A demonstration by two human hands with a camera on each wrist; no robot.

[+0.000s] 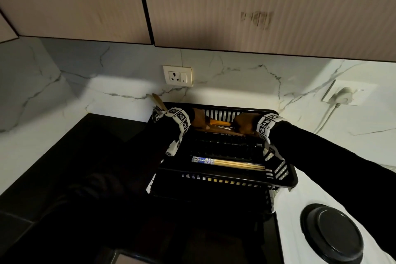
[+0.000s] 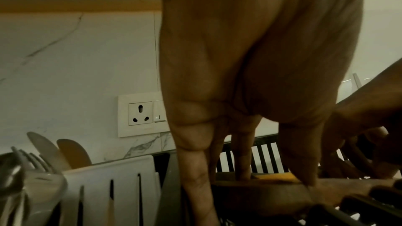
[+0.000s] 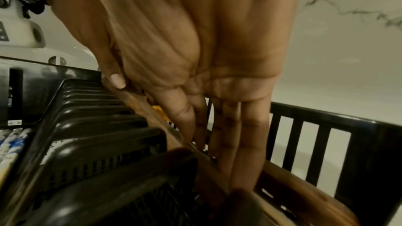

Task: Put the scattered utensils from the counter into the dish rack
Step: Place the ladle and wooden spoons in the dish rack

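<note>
A black dish rack (image 1: 225, 180) stands on the counter, with both hands at its back row. My left hand (image 1: 199, 118) points its straight fingers (image 2: 195, 178) down onto one end of a long wooden utensil (image 1: 222, 133) lying along the back wall (image 2: 267, 157). My right hand (image 1: 246, 124) pinches the other end (image 3: 152, 109) between the thumb and straight fingers (image 3: 180, 118). Something orange (image 1: 218, 123) lies just behind the wood. Chopsticks (image 1: 229, 162) lie in the front channel. A white cutlery holder (image 2: 108, 186) at the rack's left holds wooden spatulas (image 1: 158, 100) and a fork (image 2: 32, 159).
A wall socket (image 1: 177, 76) sits on the marble backsplash behind the rack, and a plugged-in cord (image 1: 342, 94) hangs at the right. A round black lid (image 1: 334, 233) lies on the white surface at the front right. Dark counter (image 1: 85, 146) stretches left. Cabinets hang overhead.
</note>
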